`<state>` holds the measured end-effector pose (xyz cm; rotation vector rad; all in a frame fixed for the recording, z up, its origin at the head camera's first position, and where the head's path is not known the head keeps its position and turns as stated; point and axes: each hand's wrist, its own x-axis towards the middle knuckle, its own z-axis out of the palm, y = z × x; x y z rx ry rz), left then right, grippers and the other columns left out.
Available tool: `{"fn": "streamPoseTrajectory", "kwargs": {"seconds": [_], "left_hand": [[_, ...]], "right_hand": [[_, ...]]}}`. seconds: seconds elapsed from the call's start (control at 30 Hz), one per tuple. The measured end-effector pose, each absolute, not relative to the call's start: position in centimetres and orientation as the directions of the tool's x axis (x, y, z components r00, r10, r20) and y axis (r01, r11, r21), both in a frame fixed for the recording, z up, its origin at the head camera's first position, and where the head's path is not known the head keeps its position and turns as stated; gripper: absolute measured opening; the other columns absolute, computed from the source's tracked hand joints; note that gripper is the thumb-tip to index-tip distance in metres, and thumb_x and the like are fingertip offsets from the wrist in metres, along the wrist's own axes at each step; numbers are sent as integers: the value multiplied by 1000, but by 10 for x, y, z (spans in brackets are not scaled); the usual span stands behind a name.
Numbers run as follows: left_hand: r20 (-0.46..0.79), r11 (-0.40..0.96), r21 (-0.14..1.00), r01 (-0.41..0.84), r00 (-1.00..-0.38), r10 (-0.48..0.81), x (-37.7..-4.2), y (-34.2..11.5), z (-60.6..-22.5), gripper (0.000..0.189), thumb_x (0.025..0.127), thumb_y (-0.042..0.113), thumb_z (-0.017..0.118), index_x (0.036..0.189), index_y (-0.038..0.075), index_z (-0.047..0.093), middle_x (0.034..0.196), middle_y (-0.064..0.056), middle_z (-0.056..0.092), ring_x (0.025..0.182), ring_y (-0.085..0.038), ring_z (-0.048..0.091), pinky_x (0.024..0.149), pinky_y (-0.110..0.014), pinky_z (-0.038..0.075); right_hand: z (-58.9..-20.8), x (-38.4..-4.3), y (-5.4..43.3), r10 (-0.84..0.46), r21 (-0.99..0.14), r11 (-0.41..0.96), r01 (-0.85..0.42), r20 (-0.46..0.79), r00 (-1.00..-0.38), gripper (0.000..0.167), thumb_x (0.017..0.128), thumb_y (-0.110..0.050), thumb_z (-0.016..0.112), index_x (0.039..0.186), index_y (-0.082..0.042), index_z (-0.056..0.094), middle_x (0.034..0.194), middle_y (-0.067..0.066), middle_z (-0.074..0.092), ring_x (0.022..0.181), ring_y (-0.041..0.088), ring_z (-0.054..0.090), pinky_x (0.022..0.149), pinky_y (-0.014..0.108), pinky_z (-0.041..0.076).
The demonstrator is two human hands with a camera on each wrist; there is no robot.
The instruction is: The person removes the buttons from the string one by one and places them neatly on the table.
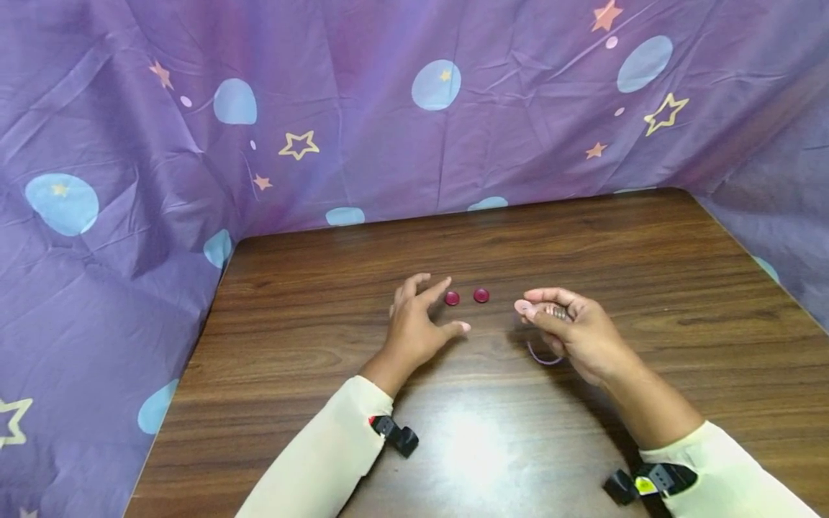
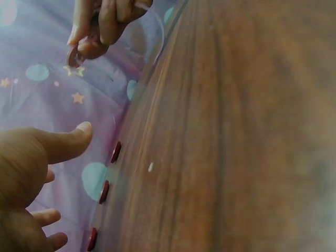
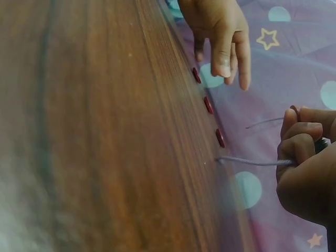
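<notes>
Between thumb and index finger, my right hand (image 1: 583, 334) pinches a round button (image 1: 522, 307), pale where light strikes it in the head view and dark red in the right wrist view. A lilac cord (image 1: 544, 362) hangs in a curve below that hand; a thinner end shows beside the button in the right wrist view. My left hand (image 1: 414, 324) hovers with fingers spread and thumb apart, holding nothing. Close to its fingertips lie a dark red button (image 1: 452, 298) and another red button (image 1: 481, 296). A third red button (image 2: 92, 239) is hidden behind the left hand in the head view.
The brown wood-grain table (image 1: 311, 309) has a strong light reflection near its front. A purple curtain (image 1: 363, 108) with stars and blue spots hangs along the back and sides. Both wrists wear small black cameras.
</notes>
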<state>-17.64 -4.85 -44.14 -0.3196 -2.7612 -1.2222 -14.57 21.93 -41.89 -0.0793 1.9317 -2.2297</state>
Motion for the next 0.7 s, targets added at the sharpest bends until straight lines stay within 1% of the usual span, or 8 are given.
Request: {"fn": "streamPoseTrajectory", "kwargs": {"seconds": [0.17,0.23,0.37,0.5,0.57,0.7], "left_hand": [[231,627,726,284,-959,167,-166,-47,-437,84,76,35,102,151,20,67,160,-17,50,149,-41,43,122,-66,35],[237,618,727,299,-954,183,-162,-46,-435,84,76,35,101,152,19,67,156,-17,52,143,-38,47,118,-63,39],[251,597,728,338,-941,227,-156,-46,-433,85,79,34,100,154,15,64,138,-15,63,123,-32,60,104,-50,50],[246,541,764,353,-933,262,-152,-46,-430,82,81,29,99,153,11,64,117,-16,73,104,-29,69,93,-38,57],[215,502,800,329,-938,272,-150,-45,-428,80,82,27,98,153,11,64,108,-16,75,96,-25,70,89,-31,59],[137,436,863,254,-950,282,-148,-43,-424,74,85,26,96,151,11,65,93,-10,71,81,-12,63,77,-21,56]], "right_hand": [[-421,-145,216,-208,-983,-154,99,-65,-976,11,106,-4,68,113,-11,64,93,-7,80,56,2,47,47,20,34],[-422,-145,214,-211,-985,-145,96,-64,-975,10,106,-4,69,112,-12,65,93,-7,80,56,2,47,46,21,34],[-423,-145,212,-214,-989,-111,98,-73,-974,9,105,-6,71,113,-12,69,94,-7,80,56,1,47,47,19,37],[-423,-145,210,-226,-993,-69,93,-75,-971,11,104,-6,73,113,-11,72,101,-7,83,56,1,48,47,18,39],[-423,-145,209,-230,-995,-41,94,-82,-970,12,103,-6,74,114,-11,73,105,-8,84,55,1,47,47,19,39],[-422,-144,208,-233,-995,14,94,-95,-968,17,103,-6,74,120,-8,74,109,-10,85,54,1,44,47,19,39]]}}
